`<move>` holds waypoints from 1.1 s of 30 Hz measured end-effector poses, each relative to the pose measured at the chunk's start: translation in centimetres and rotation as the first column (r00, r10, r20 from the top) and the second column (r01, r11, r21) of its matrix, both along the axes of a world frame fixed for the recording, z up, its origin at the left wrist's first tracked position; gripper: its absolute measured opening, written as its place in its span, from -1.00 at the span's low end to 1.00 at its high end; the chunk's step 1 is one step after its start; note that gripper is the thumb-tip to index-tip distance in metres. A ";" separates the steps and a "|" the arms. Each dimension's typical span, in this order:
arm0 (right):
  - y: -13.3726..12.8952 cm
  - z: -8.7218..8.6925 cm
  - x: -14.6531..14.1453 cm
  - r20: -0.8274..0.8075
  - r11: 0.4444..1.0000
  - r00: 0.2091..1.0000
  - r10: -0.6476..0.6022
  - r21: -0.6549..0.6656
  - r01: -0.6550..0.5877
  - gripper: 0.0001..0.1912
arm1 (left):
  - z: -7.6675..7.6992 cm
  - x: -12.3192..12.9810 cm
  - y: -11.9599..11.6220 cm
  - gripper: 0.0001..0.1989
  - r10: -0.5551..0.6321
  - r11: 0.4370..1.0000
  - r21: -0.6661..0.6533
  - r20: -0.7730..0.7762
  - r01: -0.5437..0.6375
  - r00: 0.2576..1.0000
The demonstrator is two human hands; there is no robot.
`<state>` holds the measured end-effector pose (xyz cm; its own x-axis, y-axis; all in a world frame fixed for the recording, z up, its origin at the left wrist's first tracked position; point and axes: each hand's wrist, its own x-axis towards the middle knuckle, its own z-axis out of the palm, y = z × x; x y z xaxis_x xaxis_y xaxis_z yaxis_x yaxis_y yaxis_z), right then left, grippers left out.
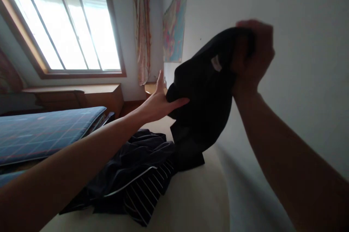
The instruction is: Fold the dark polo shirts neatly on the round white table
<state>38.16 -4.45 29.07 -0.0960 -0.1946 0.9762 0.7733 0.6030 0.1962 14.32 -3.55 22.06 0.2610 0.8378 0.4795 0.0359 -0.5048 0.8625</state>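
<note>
A black garment [201,97] with a small white label [216,63] hangs in front of me, bunched and tilted. High on its right side, my right hand [255,54] is closed around the upper edge. My left hand [159,103] is at the garment's left edge. Its thumb lies across the dark cloth and a finger points upward, spread apart from the thumb; any other fingers are hidden. Below the left forearm, a heap of dark clothes [136,155] lies on a pale surface [196,195], including a black piece with white stripes [147,192].
On the left is a blue plaid mattress or pad [49,132]. Behind it stands a wooden desk [103,94] under a bright window [71,28]. A curtain [143,28] hangs beside it. A map [176,25] is on the white wall [300,43] close along my right.
</note>
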 end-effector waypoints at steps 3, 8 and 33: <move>-0.5 2.8 -1.6 0.147 0.996 0.987 0.064 -0.078 -0.053 -0.75 | 1.7 2.5 -1.4 -0.28 -0.063 0.997 0.049 0.008 0.063 0.998; 0.9 1.7 -3.1 0.127 0.956 0.989 0.071 -0.292 -0.031 -0.71 | 2.6 4.1 -1.7 -0.54 -0.060 0.997 0.062 0.141 0.052 0.988; -1.8 -17.1 -4.8 -0.723 -0.333 0.677 0.136 -0.677 -0.656 -0.56 | 2.6 -3.4 -0.2 -0.74 0.076 0.967 -0.250 0.090 -0.051 0.993</move>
